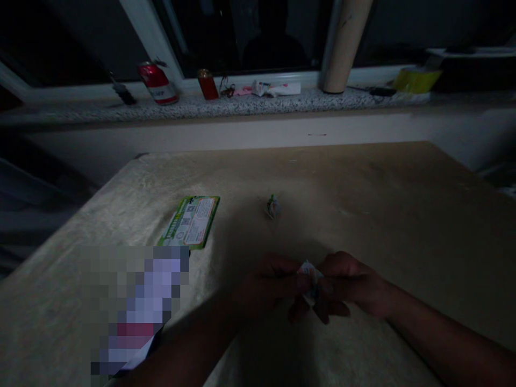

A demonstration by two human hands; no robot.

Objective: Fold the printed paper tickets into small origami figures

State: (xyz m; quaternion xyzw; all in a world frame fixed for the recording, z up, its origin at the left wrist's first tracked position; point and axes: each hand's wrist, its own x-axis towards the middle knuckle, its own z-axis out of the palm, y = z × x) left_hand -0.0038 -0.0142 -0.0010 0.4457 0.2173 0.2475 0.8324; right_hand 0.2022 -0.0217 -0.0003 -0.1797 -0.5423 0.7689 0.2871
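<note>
A small white packet or paper wrapper [308, 274] with faint print is pinched between my two hands near the front of the table. My left hand [276, 282] grips its left side with thumb and fingers. From the right, my right hand [349, 282] closes on the other side, its lower fingers curled beneath. Dim light leaves the packet's contents unclear. Beyond the hands lies a small crumpled bit of something green and white [272, 207], perhaps a wrapper. To the left, a flat green package [191, 221] with a white printed label rests on the table.
A blurred-out bluish-white long object [145, 306] lies at the left of the beige table [382, 204]. On the granite windowsill [242, 110] stand a red can [158, 83], a red-orange container [208, 85], a cardboard tube [346, 45] and a yellow object [417, 79].
</note>
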